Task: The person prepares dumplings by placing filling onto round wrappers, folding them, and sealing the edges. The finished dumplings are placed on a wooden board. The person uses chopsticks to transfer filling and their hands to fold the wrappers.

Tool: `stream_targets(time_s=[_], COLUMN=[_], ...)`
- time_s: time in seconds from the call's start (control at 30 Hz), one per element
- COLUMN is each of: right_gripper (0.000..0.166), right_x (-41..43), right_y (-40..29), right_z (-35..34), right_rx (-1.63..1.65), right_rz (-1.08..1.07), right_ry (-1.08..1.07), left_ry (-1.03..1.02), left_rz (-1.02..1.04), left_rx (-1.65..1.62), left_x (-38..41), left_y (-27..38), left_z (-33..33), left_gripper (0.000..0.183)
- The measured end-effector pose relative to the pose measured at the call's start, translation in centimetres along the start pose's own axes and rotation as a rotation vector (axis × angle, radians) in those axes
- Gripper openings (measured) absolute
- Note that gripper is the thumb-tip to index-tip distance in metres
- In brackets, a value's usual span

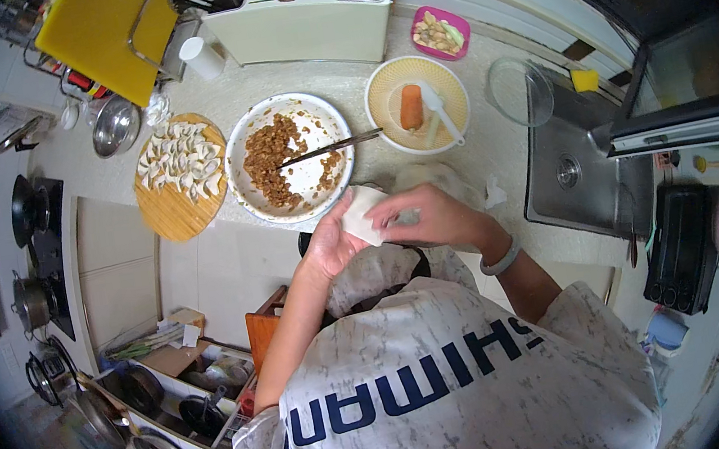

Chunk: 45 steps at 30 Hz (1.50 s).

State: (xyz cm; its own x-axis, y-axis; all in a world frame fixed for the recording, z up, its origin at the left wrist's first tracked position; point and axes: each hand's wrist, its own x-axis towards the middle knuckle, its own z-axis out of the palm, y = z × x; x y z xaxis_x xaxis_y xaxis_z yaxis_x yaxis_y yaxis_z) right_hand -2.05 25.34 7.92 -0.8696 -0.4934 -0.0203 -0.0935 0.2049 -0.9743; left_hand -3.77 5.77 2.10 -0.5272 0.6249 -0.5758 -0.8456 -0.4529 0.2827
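Note:
On the palm of my left hand [332,240] rests a thin, pale dumpling wrapper [362,216], held just in front of the counter edge. The fingers of my right hand [418,217] are at the wrapper's right side, slightly blurred; whether they pinch it is unclear. Beyond my left hand stands a white enamel bowl [344,182] of brown minced filling [272,157]. A pair of dark chopsticks [339,145] leans in the bowl, tips in the filling. Left of it, several folded dumplings [181,159] lie on a round wooden board [178,218].
A yellow basket [379,116] with a carrot piece [411,107] and a white utensil [440,110] stands behind my right hand. A clear bag [432,181] lies before it. Farther right are a glass lid [519,91] and a steel sink [561,205]. A utensil holder [300,31] stands at the back.

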Motion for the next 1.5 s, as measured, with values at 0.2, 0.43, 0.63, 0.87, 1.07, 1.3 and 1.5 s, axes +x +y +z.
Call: stream_targets(time_s=[0.2,0.43,0.63,0.87,1.07,1.3,1.5], right_gripper=[0.038,0.028,0.029,0.018,0.016,0.019,0.020], right_x=[2.9,9.3,14.0,14.8,13.3,12.1,10.7], right_y=[7.6,14.3,11.8,8.2,8.3,10.7,9.3], right_z=[0.1,2.0,4.8,8.7,9.6,9.4,7.5], right_rx=[0.407,0.954,0.338,0.242,0.241,0.196,0.261], right_rz=[0.419,0.450,0.353,0.206,0.257,0.229,0.308], right_ry=[0.400,0.564,0.614,0.684,0.607,0.645,0.722], left_ry=[0.491,0.702,0.757,0.737,0.692,0.687,0.652], left_rz=[0.325,0.593,0.585,0.591,0.606,0.618,0.696], left_rx=[0.283,0.328,0.183,-0.054,-0.086,-0.067,-0.098], left_x=[-2.0,-6.9,-10.1,-11.6,-11.8,-12.3,-12.9], left_y=[1.0,2.8,4.3,5.5,5.7,6.2,6.4], left_z=[-4.0,-5.4,-5.5,-7.1,-7.9,-8.6,-8.1], left_gripper=[0.032,0.030,0.026,0.030,0.032,0.031,0.029])
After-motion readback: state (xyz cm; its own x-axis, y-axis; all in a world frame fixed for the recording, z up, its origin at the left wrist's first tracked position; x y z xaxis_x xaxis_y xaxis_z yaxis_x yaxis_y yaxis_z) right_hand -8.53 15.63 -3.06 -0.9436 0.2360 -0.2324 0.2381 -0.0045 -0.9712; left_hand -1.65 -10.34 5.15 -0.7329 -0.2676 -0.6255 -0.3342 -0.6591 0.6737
